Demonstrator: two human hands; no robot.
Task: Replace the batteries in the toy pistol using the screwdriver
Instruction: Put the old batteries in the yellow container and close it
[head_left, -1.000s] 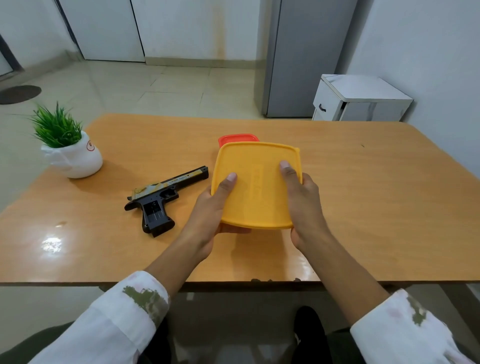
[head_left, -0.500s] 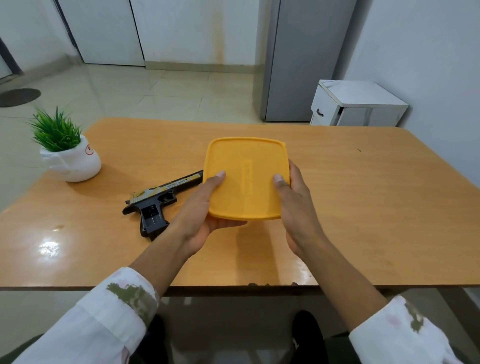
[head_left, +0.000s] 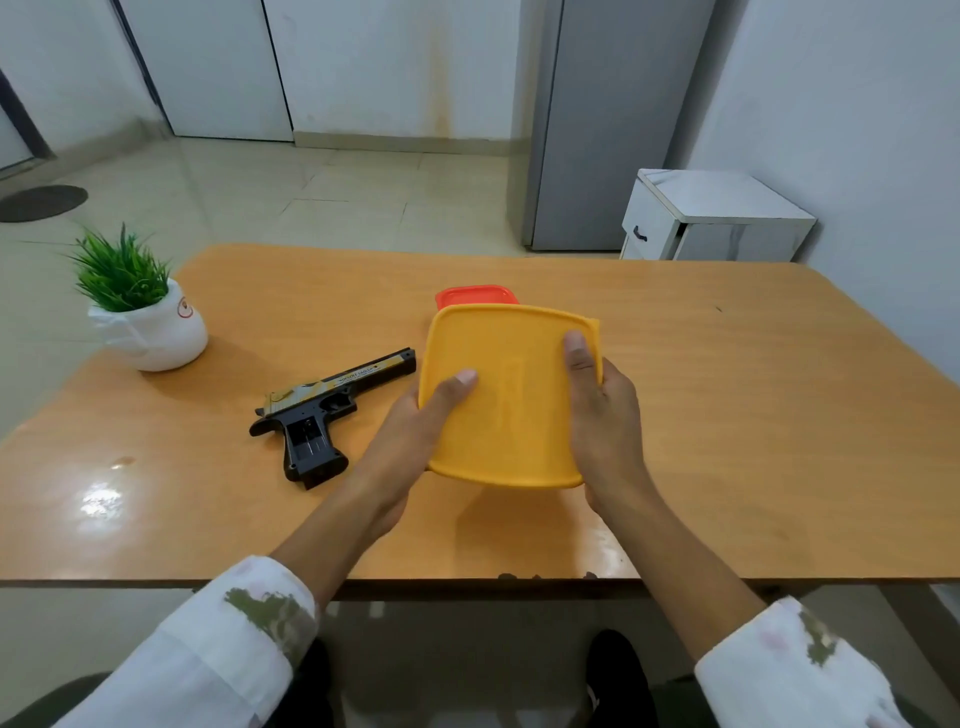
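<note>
Standing at the far left of the table (head_left: 779, 426) is a small potted plant (head_left: 140, 312), well apart from the work. To its right the toy pistol (head_left: 332, 410) lies flat on its side on the bare wood, barrel pointing far-right, its tip just beside the left edge of the yellow lid (head_left: 511, 405), handle toward the near edge. A recess shows in the handle, but whether a cover sits over it is too small to tell. Next comes the left hand (head_left: 415, 436), thumb pressed on top of the lid and the other fingers hidden beneath, so it grips the lid's near-left edge. The lid is held tilted, above the table, and a red box (head_left: 475, 295) peeps out past its far edge; whether the two touch cannot be told. The right hand (head_left: 605, 415) holds the lid's right side the same way, thumb on top and fingers curled under. No screwdriver or batteries are in view. This looks like the opening step: getting at a container that probably holds the tool and the cells, with the pistol itself untouched. The next move calls for setting the lid down clear of the pistol, then finding the screwdriver. Beyond the table's far right stands a white cabinet (head_left: 717, 218).
</note>
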